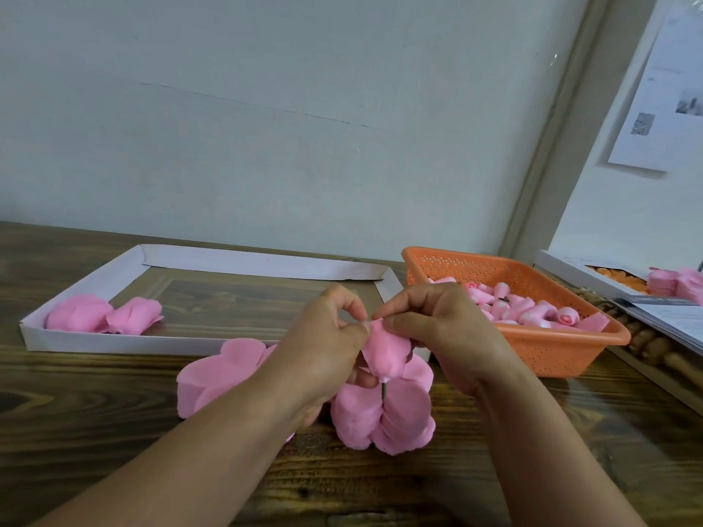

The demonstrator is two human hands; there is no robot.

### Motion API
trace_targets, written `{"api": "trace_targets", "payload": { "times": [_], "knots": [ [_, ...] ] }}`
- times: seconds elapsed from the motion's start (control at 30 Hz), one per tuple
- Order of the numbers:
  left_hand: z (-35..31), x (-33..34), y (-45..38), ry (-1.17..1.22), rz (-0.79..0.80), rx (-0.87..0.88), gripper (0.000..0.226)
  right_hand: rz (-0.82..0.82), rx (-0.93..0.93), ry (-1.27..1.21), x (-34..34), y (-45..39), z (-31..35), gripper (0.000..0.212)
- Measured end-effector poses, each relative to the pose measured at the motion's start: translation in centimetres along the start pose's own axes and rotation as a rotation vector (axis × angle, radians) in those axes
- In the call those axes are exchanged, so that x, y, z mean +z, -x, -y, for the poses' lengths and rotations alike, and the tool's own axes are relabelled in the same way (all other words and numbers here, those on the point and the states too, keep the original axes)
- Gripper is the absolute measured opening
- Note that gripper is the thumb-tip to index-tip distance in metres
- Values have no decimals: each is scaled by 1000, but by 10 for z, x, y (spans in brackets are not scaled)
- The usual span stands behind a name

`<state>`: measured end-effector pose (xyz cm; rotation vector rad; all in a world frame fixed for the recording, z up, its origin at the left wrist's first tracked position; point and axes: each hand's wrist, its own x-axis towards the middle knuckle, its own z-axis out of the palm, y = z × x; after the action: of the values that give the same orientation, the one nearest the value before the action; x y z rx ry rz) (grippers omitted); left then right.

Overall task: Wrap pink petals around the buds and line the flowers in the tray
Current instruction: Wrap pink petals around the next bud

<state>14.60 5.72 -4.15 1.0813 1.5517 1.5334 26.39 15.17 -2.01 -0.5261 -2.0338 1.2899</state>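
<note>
A person's forearms reach in over a dark wooden table [95,405], where two heaps of loose pink petals [384,416] lie nearest the camera, one beneath the wrists and another [217,370] just to the left. Above them, the left hand [323,351] and the right hand [437,329] meet fingertip to fingertip, both pinching the top of a petal being folded around a bud [386,353], whose thin stem hangs below; the left fingers curl round the flower's side, the right thumb and forefinger nip the petal's upper edge. Beyond, the white cardboard tray [87,342] holds only two finished flowers [104,313] at its left end, so the lining-up appears barely begun. To the right, an orange basket [570,355] heaped with bare buds [521,308] suggests much wrapping remains.
</note>
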Motion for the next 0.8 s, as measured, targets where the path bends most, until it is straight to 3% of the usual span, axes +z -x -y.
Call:
{"api": "trace_targets", "payload": {
  "times": [0.27, 0.47, 0.8],
  "knots": [
    [-1, 2, 0, 42, -85, -41, 11, 62, -5, -46, 1, 1, 0, 17],
    [-3, 3, 2, 204, -79, -69, 13, -81, -4, -104, -1, -2, -2, 20],
    [2, 11, 3, 288, -67, -16, 12, -208, -81, 7, 2, -4, -2, 22]
  ]
}}
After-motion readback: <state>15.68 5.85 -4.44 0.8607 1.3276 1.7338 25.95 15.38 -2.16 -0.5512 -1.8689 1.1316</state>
